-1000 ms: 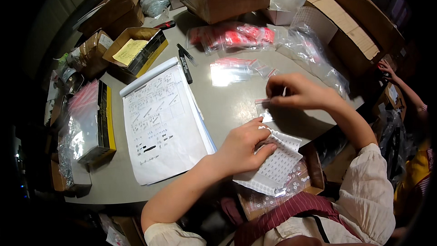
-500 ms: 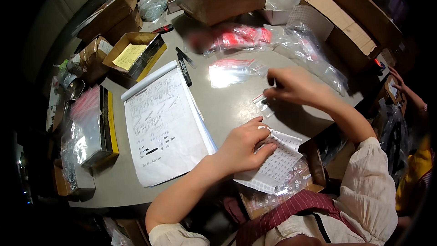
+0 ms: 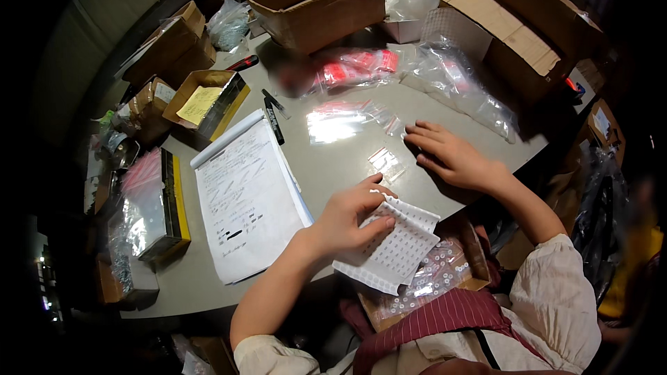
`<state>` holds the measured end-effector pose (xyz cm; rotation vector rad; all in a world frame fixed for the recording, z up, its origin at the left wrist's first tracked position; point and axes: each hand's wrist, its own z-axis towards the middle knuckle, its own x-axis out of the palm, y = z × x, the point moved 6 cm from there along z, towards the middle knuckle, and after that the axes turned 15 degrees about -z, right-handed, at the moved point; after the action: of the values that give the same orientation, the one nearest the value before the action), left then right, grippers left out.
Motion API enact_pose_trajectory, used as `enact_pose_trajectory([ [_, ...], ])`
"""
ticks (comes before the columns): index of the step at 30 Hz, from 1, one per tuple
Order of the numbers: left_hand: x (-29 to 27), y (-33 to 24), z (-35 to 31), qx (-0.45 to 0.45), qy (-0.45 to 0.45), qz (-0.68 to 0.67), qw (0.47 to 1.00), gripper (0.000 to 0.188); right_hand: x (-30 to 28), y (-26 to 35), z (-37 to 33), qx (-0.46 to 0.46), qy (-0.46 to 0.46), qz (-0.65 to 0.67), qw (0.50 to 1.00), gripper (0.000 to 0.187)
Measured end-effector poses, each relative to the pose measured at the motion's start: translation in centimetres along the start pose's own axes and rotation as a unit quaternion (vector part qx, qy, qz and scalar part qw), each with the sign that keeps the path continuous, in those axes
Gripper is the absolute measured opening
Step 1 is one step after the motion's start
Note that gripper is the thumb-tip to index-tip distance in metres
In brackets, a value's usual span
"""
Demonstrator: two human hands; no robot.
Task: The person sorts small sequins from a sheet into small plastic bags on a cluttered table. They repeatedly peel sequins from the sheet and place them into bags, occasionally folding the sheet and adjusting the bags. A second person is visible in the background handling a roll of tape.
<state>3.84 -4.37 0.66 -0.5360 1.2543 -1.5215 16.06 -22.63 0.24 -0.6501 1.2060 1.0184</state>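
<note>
A white sheet of small printed labels (image 3: 396, 239) is held between the thumb and fingers of my left hand (image 3: 356, 215), above the table's near edge. My right hand (image 3: 451, 156) rests on the table with its fingers stretched out, holding nothing. Just left of its fingertips lies a small clear zip bag (image 3: 386, 164); what is in it is too small to tell. Beyond that is a spread of flat clear zip bags (image 3: 340, 123) with red edges. Below the label sheet, a cardboard box (image 3: 479, 282) holds bags of small white round pieces (image 3: 441, 264).
To the left lies a handwritten pad (image 3: 243, 194) with a black marker (image 3: 273, 121) beside it. Boxes of bags (image 3: 167, 198) line the left edge. At the back stand a brown carton (image 3: 316, 10) and red packets (image 3: 358, 66); a large clear bag (image 3: 458, 87) lies right.
My right hand has come away from the small zip bag and lowered to the table, its fingers now stretched out. My left hand still holds the label sheet. The whole view has shifted slightly.
</note>
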Motion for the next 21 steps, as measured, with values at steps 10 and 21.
enact_pose_trajectory([
  [10,-0.6,0.5,-0.9,-0.148,-0.027,-0.06,0.987,0.036,0.5,4.6,-0.6,-0.099,-0.017,0.065,0.993,0.047],
  [21,-8.4,-3.6,-8.0,-0.069,-0.444,-0.236,0.861,0.022,-1.7,3.5,-5.8,-0.101,0.037,0.37,0.923,0.042],
])
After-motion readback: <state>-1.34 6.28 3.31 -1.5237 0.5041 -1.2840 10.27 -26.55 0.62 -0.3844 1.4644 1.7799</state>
